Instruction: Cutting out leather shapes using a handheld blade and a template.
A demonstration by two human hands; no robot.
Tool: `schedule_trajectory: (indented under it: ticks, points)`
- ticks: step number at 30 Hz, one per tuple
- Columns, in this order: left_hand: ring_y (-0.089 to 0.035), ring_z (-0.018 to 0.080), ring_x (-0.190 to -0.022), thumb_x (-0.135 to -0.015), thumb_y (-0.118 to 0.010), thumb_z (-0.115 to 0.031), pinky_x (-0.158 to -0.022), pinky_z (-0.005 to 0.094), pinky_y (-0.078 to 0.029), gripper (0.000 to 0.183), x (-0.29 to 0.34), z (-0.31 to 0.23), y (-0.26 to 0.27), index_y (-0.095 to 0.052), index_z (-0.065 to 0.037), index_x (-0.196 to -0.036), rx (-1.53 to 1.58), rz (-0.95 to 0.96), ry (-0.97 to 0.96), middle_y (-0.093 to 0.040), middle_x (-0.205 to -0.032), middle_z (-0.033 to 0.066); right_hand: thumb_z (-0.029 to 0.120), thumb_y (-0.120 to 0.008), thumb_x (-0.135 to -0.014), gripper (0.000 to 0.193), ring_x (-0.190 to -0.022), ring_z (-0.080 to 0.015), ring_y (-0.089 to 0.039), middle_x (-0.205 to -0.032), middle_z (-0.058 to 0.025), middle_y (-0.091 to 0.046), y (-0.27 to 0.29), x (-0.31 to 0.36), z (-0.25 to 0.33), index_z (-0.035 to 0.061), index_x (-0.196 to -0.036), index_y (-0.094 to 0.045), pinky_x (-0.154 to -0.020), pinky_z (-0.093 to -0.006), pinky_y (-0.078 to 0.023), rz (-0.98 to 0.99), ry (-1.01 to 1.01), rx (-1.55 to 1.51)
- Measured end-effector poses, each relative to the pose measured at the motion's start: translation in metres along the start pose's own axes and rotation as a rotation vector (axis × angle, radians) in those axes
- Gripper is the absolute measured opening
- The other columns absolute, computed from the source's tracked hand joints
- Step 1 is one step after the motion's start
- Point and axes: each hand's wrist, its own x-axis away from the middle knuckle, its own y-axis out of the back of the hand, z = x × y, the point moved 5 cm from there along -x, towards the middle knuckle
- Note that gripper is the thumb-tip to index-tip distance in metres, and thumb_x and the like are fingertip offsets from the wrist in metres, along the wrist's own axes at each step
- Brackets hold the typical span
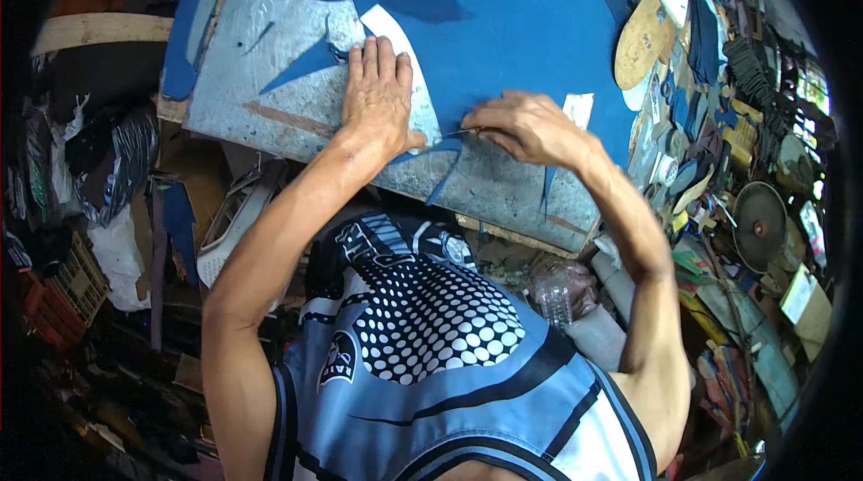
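My left hand (378,94) lies flat with its fingers stretched out, pressing a curved white pattern piece (421,85) down on a blue sheet (530,31). Just right of it, my right hand (521,126) is closed round a thin blade (452,133), most of which is hidden in the fingers. The blade's tip points left, close to my left thumb and the lower end of the pattern piece. Narrow blue offcuts hang at the sheet's near edge, and a pointed blue scrap (301,67) lies left of my left hand.
Under the sheet is a worn grey board (243,76) with a wooden edge. A curved blue piece (184,58) rests at its far left. An oval tan piece (643,36) and a small pale card (579,109) lie to the right, near piled scraps and a round fan (760,225).
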Motion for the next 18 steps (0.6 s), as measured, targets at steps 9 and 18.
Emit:
schedule_trajectory:
  ticks: [9, 18]
  points:
    - [-0.026, 0.0471, -0.146, -0.063, -0.088, -0.050, -0.120, 0.0595, -0.019, 0.107, -0.003, 0.009, -0.003, -0.045, 0.004, -0.144, 0.142, -0.150, 0.026, -0.037, -0.151, 0.0288, 0.008, -0.063, -0.093, 0.030, -0.095, -0.0392, -0.068, -0.107, -0.0193, -0.069, -0.016, -0.080, 0.010, 0.0011, -0.122, -0.066, -0.082, -0.0435, -0.056, -0.830, -0.302, -0.238]
    - [-0.022, 0.0481, -0.148, -0.061, -0.089, -0.057, -0.120, 0.0608, -0.019, 0.119, -0.009, 0.017, -0.010, -0.037, 0.003, -0.150, 0.155, -0.082, 0.070, -0.028, -0.158, 0.0275, 0.016, -0.061, -0.095, 0.030, -0.085, -0.0373, -0.069, -0.100, -0.0169, -0.068, -0.003, -0.113, 0.001, 0.0062, -0.122, -0.069, -0.072, -0.0454, -0.057, -0.760, -0.262, -0.046]
